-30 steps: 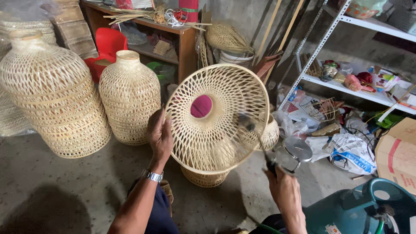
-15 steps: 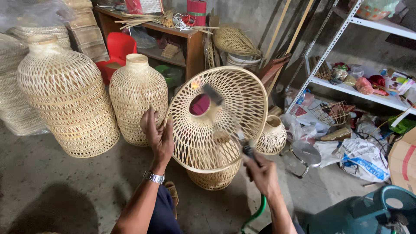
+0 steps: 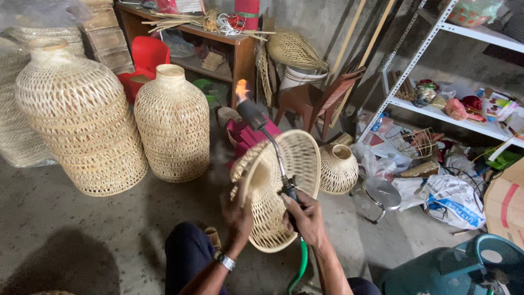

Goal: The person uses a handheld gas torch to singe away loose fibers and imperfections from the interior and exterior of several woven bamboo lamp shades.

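From the head camera, the left hand (image 3: 238, 210) has its grip closed on the edge of a woven basket shade (image 3: 278, 188), which is blurry. The shade sits between the two hands, just above the person's knee (image 3: 188, 254). The right hand (image 3: 307, 218) has its grip wrapped tight around the handle of a gas torch (image 3: 267, 139). The torch pipe runs up and away from that grip, across the shade. A small orange flame (image 3: 242, 89) burns at its tip, well above both hands. A green hose (image 3: 299, 267) hangs down below the right grip. A watch (image 3: 226, 261) is on the left wrist. Far to the left of the left grip stand two tall woven baskets (image 3: 172, 131) on the floor. To the right of the right grip is a small woven basket (image 3: 338, 168) and a white metal shelf (image 3: 436, 109).
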